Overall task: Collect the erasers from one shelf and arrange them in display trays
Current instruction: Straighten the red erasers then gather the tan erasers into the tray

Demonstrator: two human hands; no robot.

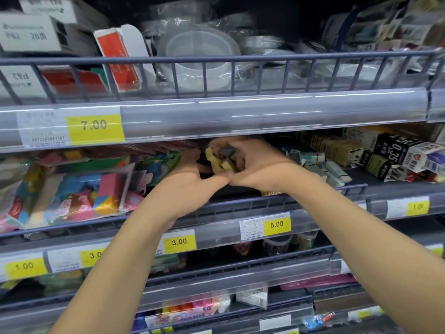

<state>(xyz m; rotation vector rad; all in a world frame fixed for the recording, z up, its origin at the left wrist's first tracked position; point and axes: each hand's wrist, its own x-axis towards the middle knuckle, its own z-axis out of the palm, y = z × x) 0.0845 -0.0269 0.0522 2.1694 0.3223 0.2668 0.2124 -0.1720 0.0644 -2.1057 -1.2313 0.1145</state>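
Together, left hand (190, 175) and right hand (255, 165) cup erasers (222, 160), fingers curled around them.

Price tags (94, 127) read 7.00, 3.00, 5.00.

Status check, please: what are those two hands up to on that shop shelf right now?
Left hand and right hand both cupped around a clump of small erasers. Still at the shelf rail. Nothing blocking.

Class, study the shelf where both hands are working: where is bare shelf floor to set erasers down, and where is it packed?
Bare dark floor shows between the small boxed erasers and the front rail. Left is packed with colourful packets; far right with black boxes. Both hands fill the middle, holding erasers.
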